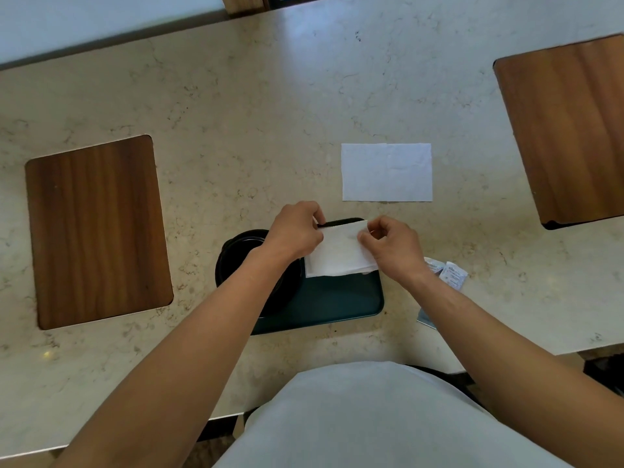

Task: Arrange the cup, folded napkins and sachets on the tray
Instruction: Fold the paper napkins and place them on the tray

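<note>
Partway through, by the look of it. At lower centre of the frame, dark green tray on the marble bench, carrying a black round vessel, presumably the cup, on its left side, mostly hidden under the left forearm. Over the tray's upper right part, one white napkin, pinched at its upper left corner by the left hand and at its upper right edge by the right hand; both grips clenched on the paper, apparently mid-fold or mid-placing; cannot tell whether its lower edge rests on the tray. Still to do: second napkin, flat and only partly folded, lying on the bench above and right of the tray, well apart from it; sachets on the bench just right of the tray, partly behind the right wrist, none on the tray yet. Nothing else visible on the tray.
</note>
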A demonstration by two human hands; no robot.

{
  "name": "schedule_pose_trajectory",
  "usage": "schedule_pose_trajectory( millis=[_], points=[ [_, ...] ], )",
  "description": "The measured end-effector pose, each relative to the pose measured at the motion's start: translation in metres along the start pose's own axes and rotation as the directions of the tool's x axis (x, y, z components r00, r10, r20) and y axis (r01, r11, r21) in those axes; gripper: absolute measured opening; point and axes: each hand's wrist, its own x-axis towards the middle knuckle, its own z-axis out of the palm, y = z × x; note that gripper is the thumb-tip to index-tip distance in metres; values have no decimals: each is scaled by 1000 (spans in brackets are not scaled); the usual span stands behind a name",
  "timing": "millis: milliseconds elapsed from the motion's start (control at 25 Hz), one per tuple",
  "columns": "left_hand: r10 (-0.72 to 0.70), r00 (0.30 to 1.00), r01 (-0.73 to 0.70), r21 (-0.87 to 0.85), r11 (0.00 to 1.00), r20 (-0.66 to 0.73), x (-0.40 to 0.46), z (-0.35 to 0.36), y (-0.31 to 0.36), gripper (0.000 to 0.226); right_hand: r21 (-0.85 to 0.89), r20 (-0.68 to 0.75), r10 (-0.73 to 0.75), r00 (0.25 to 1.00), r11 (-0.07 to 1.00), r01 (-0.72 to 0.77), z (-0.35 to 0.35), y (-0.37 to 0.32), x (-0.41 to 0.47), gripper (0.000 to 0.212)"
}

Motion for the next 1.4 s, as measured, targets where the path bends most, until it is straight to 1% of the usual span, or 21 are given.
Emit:
schedule_pose_trajectory(
  millis=[120,280,520,720,1080,1200,1320,1400],
  points=[
    [20,1000,-21,65,998,7,4,-1,-3,29,-68,5,-20,1000,998,20,5,0,-2,6],
    [26,1000,-26,104,994,1,6,0,-6,28,-153,-19,-50,999,987,46,8,-1,-2,9],
    [44,999,-44,158,986,6,6,4,-7,30,-318,-51,-105,993,944,83,8,-2,0,24],
    [98,995,-93,187,978,-20,3,4,-6,28,-390,-45,-100,994,918,75,5,-4,0,26],
    [111,993,-102,227,969,-28,5,2,-6,22,-406,-29,-86,996,911,67,5,-6,-2,23],
    [135,990,-115,281,953,-51,5,5,-6,18,-398,-34,-89,995,915,68,5,-5,-2,19],
    [140,986,-100,359,928,-88,4,8,-6,21,-399,-47,-82,996,915,57,6,-4,-1,20],
    [132,987,-88,391,916,-87,4,9,-6,22,-397,-42,-74,996,916,51,7,-2,0,21]
  ],
)
